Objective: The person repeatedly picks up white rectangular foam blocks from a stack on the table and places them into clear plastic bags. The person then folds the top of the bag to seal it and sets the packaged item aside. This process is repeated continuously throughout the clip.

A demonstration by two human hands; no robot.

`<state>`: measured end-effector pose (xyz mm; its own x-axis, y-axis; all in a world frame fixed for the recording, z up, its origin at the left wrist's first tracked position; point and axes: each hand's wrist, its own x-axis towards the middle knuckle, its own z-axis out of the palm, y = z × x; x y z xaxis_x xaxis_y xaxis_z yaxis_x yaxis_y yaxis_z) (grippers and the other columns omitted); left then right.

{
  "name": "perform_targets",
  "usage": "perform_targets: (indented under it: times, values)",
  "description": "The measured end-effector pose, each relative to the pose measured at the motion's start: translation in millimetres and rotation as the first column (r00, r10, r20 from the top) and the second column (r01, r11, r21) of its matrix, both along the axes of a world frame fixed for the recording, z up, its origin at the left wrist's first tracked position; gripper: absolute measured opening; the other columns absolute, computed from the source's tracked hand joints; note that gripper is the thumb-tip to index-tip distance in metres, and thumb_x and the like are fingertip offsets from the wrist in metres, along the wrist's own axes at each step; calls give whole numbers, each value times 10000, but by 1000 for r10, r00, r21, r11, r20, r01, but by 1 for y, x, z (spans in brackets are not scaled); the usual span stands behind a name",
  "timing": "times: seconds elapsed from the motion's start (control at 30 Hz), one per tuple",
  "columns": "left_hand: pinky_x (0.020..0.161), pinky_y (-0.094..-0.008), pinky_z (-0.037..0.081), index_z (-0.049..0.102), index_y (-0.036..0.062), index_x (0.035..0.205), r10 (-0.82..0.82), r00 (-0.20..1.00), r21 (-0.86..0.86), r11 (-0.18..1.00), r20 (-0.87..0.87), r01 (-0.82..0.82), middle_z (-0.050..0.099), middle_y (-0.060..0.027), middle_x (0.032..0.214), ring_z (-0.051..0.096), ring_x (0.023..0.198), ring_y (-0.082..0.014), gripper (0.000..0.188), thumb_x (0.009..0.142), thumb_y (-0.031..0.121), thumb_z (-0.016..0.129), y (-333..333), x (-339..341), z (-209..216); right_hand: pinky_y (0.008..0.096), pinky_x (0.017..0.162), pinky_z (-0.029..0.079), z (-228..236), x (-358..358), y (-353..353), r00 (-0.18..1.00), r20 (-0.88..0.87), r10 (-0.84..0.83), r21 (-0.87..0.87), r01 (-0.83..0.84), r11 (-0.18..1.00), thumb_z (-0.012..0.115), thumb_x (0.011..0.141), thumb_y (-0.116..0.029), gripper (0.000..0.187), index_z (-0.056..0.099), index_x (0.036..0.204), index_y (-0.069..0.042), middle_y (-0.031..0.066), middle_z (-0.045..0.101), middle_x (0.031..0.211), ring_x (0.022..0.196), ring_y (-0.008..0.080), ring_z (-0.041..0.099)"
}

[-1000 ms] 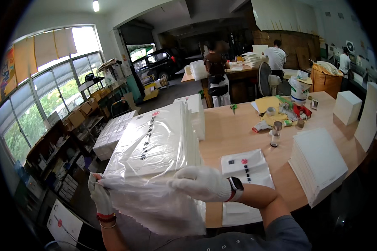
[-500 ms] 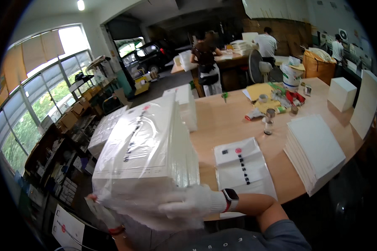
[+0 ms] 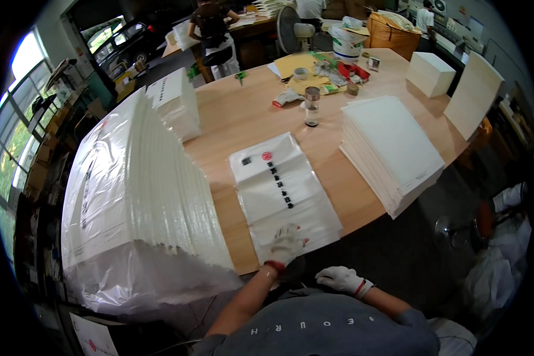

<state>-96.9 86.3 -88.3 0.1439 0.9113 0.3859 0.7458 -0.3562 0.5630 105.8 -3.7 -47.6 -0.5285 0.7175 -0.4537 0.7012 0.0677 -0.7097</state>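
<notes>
A pile of flat clear plastic bags [image 3: 279, 184] with dark printing and a red round mark lies on the table before me. My left hand [image 3: 286, 244], in a white glove with bare fingertips, rests on the near end of that pile, fingers apart. My right hand [image 3: 340, 279], also gloved, is held low by my body, off the table edge; its fingers are loosely stretched and nothing shows in them. To the left rises a tall stack of white packs in clear plastic [image 3: 172, 196], which neither hand touches.
On the right stand a stack of white boards [image 3: 391, 148], a white block [image 3: 430, 74] and an upright panel [image 3: 474, 98]. A glass jar [image 3: 311, 110], gloves, tape and a bucket [image 3: 346, 44] sit farther back. People work at a table beyond.
Both hands have left the wrapped stack at the left. My left hand has come over to the plastic bags, and my right hand has drawn back to my body. The view has turned right and down.
</notes>
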Motion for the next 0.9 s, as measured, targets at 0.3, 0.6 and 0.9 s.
perform_targets:
  times: [0.3, 0.6, 0.9]
  values:
    - [508, -378, 409, 582, 20, 853, -107, 994, -400, 911, 11, 103, 628, -121, 718, 549, 541, -252, 337, 874, 343, 487, 65, -20, -76, 277, 762, 478, 8, -8, 48, 845, -270, -462, -398, 339, 852, 558, 873, -354, 392, 594, 1098, -35, 70, 617, 911, 791, 125, 585]
    - [596, -275, 452, 560, 43, 933, 232, 455, -368, 899, 860, 237, 635, -56, 818, 548, 652, -141, 139, 874, 138, 479, 122, -63, 30, 371, 842, 437, -21, -25, 144, 929, -55, -365, 462, 348, 816, 643, 761, -298, 339, 628, 973, -33, 134, 606, 906, 954, 283, 561]
    - [589, -256, 440, 480, 26, 1197, 26, 761, -482, 788, 648, 384, 673, -65, 922, 526, 618, -103, 354, 853, 108, 469, 116, -3, 171, 407, 932, 387, -73, -96, 200, 811, -434, -392, 356, 554, 752, 519, 871, -249, 360, 524, 1155, -27, 188, 503, 1202, 1093, 358, 488]
